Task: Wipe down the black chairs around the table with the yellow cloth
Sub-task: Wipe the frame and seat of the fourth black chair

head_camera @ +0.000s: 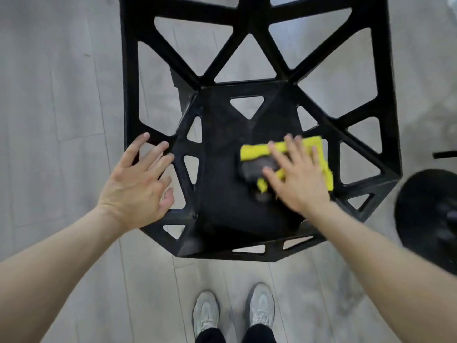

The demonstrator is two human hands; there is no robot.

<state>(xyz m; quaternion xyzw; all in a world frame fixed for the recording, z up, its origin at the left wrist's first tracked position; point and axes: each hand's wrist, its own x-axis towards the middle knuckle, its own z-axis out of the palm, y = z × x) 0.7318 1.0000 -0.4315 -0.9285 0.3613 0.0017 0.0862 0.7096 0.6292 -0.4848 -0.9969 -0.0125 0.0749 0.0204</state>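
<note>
A black chair [222, 194] with triangular cut-outs in its back and sides stands right below me, its seat facing up. On the right half of the seat lies the yellow cloth [257, 151], partly folded so that a grey side shows. My right hand [296, 177] presses flat on the cloth with fingers spread and covers much of it. My left hand [138, 184] rests on the chair's left side rim, fingers apart and holding nothing.
Pale grey floorboards [61, 120] surround the chair. A round black base [430, 219] of another piece of furniture sits close to the chair's right side. My two grey shoes [232, 313] stand just in front of the chair's near edge.
</note>
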